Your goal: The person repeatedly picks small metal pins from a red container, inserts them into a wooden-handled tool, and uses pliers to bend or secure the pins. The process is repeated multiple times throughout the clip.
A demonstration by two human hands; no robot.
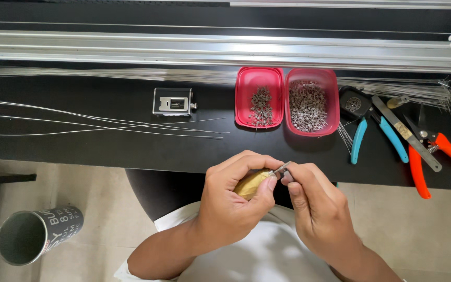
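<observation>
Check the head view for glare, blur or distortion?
Head view: sharp overall, even daylight; both hands and the small metal piece in focus. Mild glare along the aluminium rails. Soft shadows under the pink trays. Slight wide-angle bowing at the edges.

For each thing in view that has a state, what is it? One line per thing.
left hand: closed around a yellow-handled tool
right hand: fingers pinching the tool's metal tip
red tub: open, holding many small wire coils
red lid: off, lying upturned, with fewer coils
blue-handled pliers: lying flat, untouched
orange-handled cutters: handles spread
grey cup: tipped on its side
</observation>
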